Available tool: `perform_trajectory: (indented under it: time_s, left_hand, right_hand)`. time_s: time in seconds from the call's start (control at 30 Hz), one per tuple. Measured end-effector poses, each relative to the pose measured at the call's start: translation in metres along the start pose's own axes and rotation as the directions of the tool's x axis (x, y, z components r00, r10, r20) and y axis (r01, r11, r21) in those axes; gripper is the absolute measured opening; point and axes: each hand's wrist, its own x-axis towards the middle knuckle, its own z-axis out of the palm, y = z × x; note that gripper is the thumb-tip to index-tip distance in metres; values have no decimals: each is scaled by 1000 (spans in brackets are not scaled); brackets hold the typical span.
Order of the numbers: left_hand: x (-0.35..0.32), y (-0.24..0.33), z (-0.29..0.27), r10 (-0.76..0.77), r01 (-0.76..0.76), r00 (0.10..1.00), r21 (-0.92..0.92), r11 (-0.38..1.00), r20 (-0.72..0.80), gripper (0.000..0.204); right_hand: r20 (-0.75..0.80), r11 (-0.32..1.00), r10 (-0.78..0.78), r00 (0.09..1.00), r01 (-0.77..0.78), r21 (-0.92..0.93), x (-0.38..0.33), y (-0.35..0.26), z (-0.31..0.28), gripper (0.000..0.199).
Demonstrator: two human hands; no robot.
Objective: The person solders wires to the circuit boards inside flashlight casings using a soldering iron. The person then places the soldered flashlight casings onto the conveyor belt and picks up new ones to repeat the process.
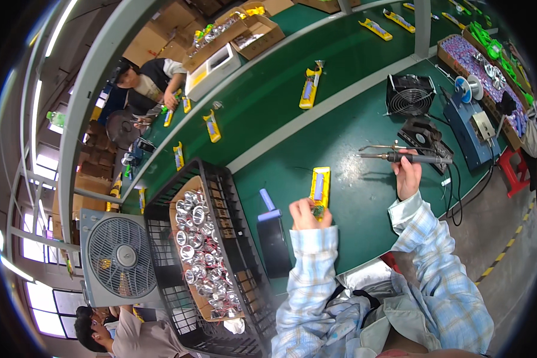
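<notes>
My right hand (407, 178) grips a soldering iron (397, 157) with a thin metal tube along its top. The iron lies level above the green bench, its tip pointing left and apart from any part. My left hand (307, 216) is closed on the lower end of a yellow plastic casing (322, 175), its fingers near a small green circuit board (319, 211). A blue cylindrical battery cell (318, 188) lies inside the casing. Left of that hand are two loose blue cells (265, 198) and a flat black object (274, 247).
A black crate (221, 197) of silver reflectors stands left, beside a box fan (120, 256). At the right are a small fan (410, 95), iron stand (426, 137), blue soldering station (468, 128) and cable. Yellow casings (311, 86) dot the far belt; a co-worker (152, 86) sits beyond.
</notes>
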Motion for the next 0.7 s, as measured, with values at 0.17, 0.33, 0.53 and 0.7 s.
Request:
perform_trajectory:
  time_s: [0.17, 0.33, 0.53, 0.7]
  left_hand:
    - [-35, -4, 20, 29, -30, 999, 30, 999, 45, 35]
    - [-33, 0, -6, 27, -23, 999, -175, 984, 18, 31]
    - [-42, -23, -30, -91, 178, 977, -511, 841, 191, 14]
    - [-41, -18, -41, 63, -65, 998, -381, 922, -17, 17]
  right_hand:
    - [56, 1000, 20, 998, -18, -21, -3, 1, 5, 16]
    - [78, 997, 29, 997, -24, -70, -5, 6, -6, 16]
    - [92, 995, 28, 995, -19, -96, -8, 5, 4, 17]
    - [115, 989, 58, 992, -41, -145, -8, 8, 1, 17]
